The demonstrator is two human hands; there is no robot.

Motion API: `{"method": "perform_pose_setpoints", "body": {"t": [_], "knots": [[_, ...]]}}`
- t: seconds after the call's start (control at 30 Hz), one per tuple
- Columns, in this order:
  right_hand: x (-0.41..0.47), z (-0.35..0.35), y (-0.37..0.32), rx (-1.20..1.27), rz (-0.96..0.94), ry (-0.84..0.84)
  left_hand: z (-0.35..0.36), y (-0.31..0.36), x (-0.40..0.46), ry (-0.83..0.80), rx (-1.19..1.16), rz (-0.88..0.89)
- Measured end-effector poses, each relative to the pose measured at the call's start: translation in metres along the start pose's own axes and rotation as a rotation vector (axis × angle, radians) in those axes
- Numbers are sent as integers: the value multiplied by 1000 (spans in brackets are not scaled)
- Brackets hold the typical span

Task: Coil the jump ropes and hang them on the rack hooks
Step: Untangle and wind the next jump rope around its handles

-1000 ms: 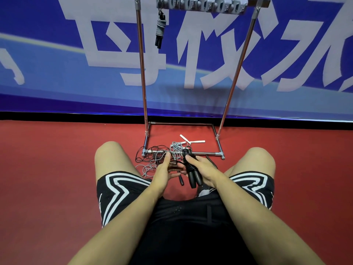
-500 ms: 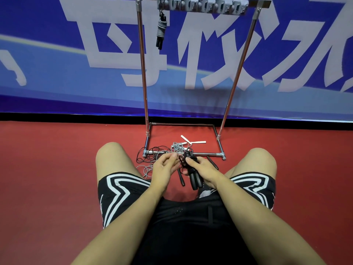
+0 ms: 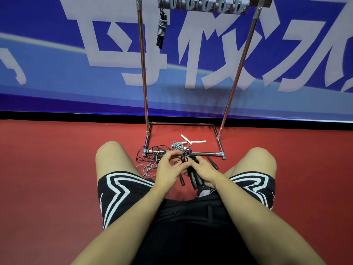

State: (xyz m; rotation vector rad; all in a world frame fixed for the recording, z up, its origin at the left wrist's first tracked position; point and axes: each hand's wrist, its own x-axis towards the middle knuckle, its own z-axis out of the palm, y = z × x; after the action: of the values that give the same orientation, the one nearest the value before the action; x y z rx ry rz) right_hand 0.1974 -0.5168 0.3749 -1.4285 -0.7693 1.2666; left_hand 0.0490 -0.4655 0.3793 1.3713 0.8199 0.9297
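Right hand fingers are curled round the black jump rope handles, held low over the floor; left hand pinches the cord. I'd keep loops snug and even, then aim for the rack hooks.

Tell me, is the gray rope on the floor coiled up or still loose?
Loose. The gray rope lies in untidy loops on the red floor, unlike the coiled rope hanging from the rack.

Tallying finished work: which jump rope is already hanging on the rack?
The grey-corded rope with black handles, coiled and hung from the leftmost hook; the others lie loose on the floor or are in the person's hands.
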Motion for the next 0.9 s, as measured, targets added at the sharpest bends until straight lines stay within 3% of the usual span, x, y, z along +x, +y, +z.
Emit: {"method": "perform_pose_setpoints", "body": {"t": [0.13,0.53,0.77,0.9], "knots": [[2,1,3,-75,-6,-9,-4,-7,6,125,121,29],[5,-7,3,-324,-125,-28,-7,-12,8,62,270,62],[1,-5,1,-404,-167,-98,-10,-11,8,119,159,-83],[0,-3,-3,-507,-189,-104,-11,-8,7,186,217,-89]]}}
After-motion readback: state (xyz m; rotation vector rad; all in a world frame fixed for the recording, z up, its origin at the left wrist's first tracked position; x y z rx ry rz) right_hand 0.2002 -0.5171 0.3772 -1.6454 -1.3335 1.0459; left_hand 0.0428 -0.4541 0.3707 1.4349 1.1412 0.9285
